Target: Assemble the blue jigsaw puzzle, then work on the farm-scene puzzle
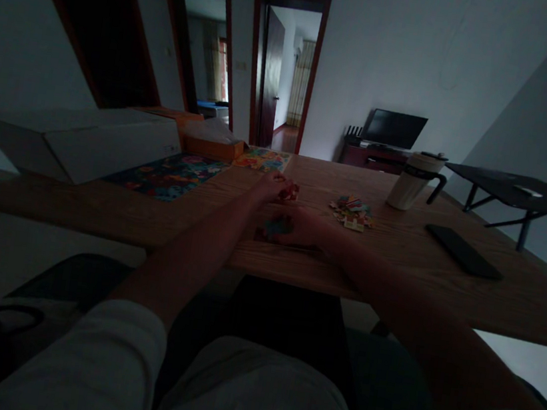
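Observation:
My left hand [269, 187] reaches over the wooden table [409, 283] and holds a small red jigsaw piece [288, 192] at its fingertips. My right hand [303, 228] lies just below it, its fingers on a blue-green jigsaw piece [278, 227]. The dim light blurs both pieces' shapes. To the right of my hands sits a loose pile of jigsaw pieces [350, 213]. A colourful assembled jigsaw [169, 176] lies at the left, and a second one [263, 159] lies beyond it.
A white and black tumbler [411, 183] and a black phone [463, 251] stand on the table's right side. A tissue box [214, 141] and a large white box [104, 146] sit at the far left. A black side table [517, 193] stands beyond the right end.

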{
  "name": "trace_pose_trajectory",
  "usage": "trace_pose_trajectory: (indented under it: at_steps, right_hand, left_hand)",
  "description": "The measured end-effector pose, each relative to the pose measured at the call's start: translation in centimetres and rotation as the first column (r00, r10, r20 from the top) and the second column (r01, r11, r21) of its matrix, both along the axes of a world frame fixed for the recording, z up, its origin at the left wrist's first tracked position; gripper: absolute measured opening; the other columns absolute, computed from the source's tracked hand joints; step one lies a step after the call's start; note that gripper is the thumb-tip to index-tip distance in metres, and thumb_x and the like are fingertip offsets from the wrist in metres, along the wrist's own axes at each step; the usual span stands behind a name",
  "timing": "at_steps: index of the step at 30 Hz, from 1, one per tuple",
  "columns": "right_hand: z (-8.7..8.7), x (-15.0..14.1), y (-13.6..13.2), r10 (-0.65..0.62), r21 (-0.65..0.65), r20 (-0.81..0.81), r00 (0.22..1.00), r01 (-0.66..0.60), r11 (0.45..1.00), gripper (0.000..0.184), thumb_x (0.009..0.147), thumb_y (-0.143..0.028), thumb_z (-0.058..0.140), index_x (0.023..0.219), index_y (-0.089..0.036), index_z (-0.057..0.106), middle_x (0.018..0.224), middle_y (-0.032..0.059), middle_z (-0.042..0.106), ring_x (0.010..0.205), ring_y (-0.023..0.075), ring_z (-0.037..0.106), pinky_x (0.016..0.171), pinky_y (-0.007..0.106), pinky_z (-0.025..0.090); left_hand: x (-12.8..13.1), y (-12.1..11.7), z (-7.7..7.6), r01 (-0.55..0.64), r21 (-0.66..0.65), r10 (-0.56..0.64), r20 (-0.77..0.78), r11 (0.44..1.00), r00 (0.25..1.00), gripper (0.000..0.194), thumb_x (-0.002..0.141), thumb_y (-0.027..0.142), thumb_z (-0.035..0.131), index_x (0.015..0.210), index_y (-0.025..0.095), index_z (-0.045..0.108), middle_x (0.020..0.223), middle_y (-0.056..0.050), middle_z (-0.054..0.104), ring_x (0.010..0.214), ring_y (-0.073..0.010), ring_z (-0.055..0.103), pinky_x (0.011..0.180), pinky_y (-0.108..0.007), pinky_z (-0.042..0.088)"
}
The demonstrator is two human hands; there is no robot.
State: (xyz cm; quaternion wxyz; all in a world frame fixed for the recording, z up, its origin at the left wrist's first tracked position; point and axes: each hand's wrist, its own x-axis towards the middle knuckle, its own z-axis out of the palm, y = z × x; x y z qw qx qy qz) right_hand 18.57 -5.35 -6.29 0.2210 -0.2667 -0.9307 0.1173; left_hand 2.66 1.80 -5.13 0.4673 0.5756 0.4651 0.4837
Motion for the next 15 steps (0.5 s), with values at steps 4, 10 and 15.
trace_pose_trajectory:
  at_steps: [4, 10, 15]
  right_hand:
    - [-0.5, 0.2, 1.0, -0.060, 0.180, -0.079, 0.995, 0.073, 0.981, 0.040, 0.076, -0.026, 0.080, 0.114, -0.021, 0.070, 0.135, 0.0145, 0.059, 0.126, 0.0314, 0.056, 0.104, 0.044, 0.047]
    - [-0.3, 1.4, 1.4, -0.071, 0.180, -0.168, 0.983, 0.102, 0.978, 0.050, 0.086, -0.015, 0.064, 0.135, -0.020, 0.059, 0.140, 0.0135, 0.060, 0.126, 0.0272, 0.059, 0.106, 0.042, 0.046]
    - [0.3, 2.5, 2.3, -0.199, 0.212, -0.168, 0.965, 0.233, 0.949, 0.045, 0.086, -0.010, 0.059, 0.129, -0.022, 0.066, 0.124, 0.0098, 0.070, 0.111, 0.0271, 0.065, 0.100, 0.042, 0.047]
  left_hand:
    - [-0.2, 0.8, -0.4, 0.014, 0.012, -0.013, -0.027, 1.000, 1.000, 0.012, 0.096, 0.022, 0.063, 0.090, 0.018, 0.054, 0.088, -0.007, 0.070, 0.071, -0.0125, 0.063, 0.063, -0.023, 0.048]
    - [-0.1, 0.3, -0.4, 0.077, -0.025, -0.078, -0.048, 0.997, 0.996, 0.009, 0.092, 0.019, 0.067, 0.090, 0.017, 0.059, 0.081, -0.004, 0.065, 0.067, -0.0132, 0.059, 0.060, -0.025, 0.043]
    - [-0.1, 0.1, -0.3, 0.060, -0.043, -0.061, -0.013, 0.997, 0.998, 0.009, 0.090, 0.018, 0.068, 0.092, 0.019, 0.059, 0.078, -0.001, 0.064, 0.065, -0.0133, 0.059, 0.060, -0.025, 0.043]
